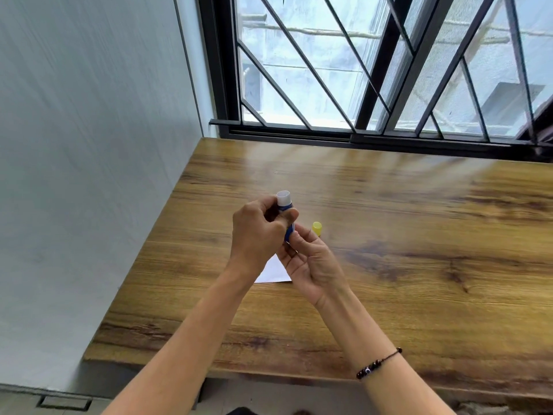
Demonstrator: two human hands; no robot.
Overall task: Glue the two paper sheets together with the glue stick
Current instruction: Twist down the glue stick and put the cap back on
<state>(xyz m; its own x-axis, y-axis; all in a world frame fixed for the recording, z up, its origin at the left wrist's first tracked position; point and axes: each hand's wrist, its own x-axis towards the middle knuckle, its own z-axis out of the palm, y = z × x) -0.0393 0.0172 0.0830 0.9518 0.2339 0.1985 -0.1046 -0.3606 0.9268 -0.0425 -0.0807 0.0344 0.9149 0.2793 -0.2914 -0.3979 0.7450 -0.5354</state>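
Note:
A blue glue stick (285, 205) with its white open top pointing up is held above the wooden table (419, 235). My left hand (257, 238) wraps around the middle of its body. My right hand (311, 262) pinches its lower end from below, palm up. The yellow cap (317, 228) stands on the table just right of my hands, apart from the stick. White paper (273, 272) lies flat on the table beneath my hands, mostly hidden by them, so I cannot tell whether it is one sheet or two.
A grey wall (89, 145) runs along the table's left edge. A barred window (374, 70) spans the far edge. The table's front edge (269, 372) is near my forearms. A beaded bracelet (377, 365) is on my right wrist.

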